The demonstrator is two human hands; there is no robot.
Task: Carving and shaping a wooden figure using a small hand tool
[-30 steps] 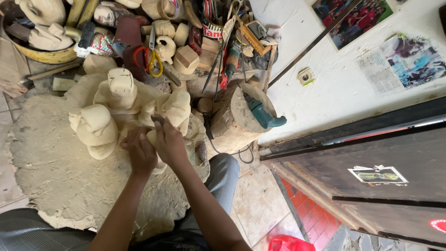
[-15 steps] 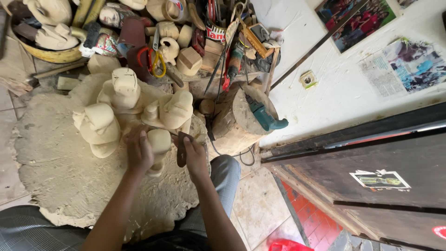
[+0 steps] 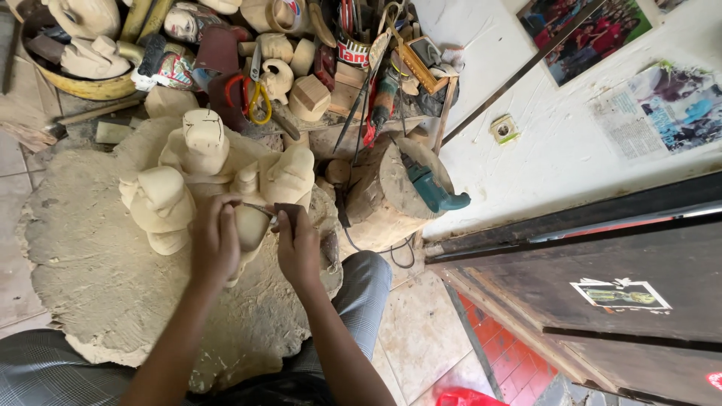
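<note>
A pale wooden carving point(image 3: 203, 162) with several rounded figure-like shapes rests in front of me on a big mound of sawdust point(image 3: 90, 278). My left hand point(image 3: 214, 240) is curled over a small rounded piece of the carving and pinches the tip of a thin metal tool. My right hand point(image 3: 297, 244) grips the dark handle of that carving tool point(image 3: 282, 213), its blade pointing left against the wood between my hands.
A tree-stump block point(image 3: 383, 195) with a teal power tool point(image 3: 432, 188) on it stands to the right. Behind the carving lie carved heads, wooden blocks, red-and-yellow handled scissors point(image 3: 252, 98) and cans. White wall and a dark door on the right.
My right hand has come back down from the carving's upper part and now holds the tool by my left hand. Both hands have closed in on the small rounded piece.
</note>
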